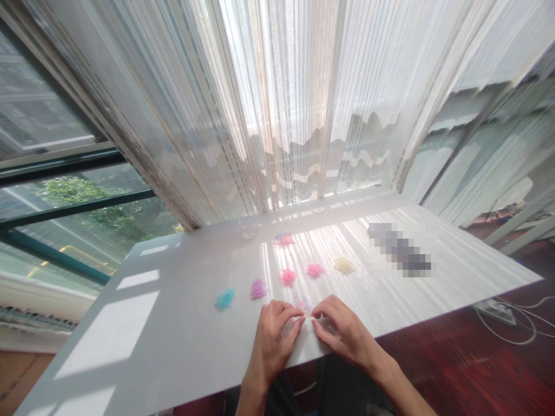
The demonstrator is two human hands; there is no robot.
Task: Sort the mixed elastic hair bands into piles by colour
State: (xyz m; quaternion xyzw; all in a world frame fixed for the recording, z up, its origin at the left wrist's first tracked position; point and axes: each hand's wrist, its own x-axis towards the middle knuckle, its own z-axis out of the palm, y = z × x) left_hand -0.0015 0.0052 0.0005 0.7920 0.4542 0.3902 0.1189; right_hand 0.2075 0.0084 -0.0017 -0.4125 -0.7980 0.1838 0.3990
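Blue pile [224, 300]: while leftmost, untouched.
Left hand [274, 330]: pinched narrow; cannot tell whether holding anything.
Mixed pile [302, 304]: just beyond both hands; seemingly being picked through, next needing a fine pinch.
Right hand [344, 330]: likewise narrow, contents unclear.

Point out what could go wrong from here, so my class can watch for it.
The small mound of thin, mixed pastel strands lies right by the left-hand grip and right-hand grip; a careless move might scatter it.
The coral-pink mound of thin strands sits beside the bright-pink mound; their close colours could get mixed up.
Sunlit streaks across the flat white table might hide strays from the pale-cream strand mound.
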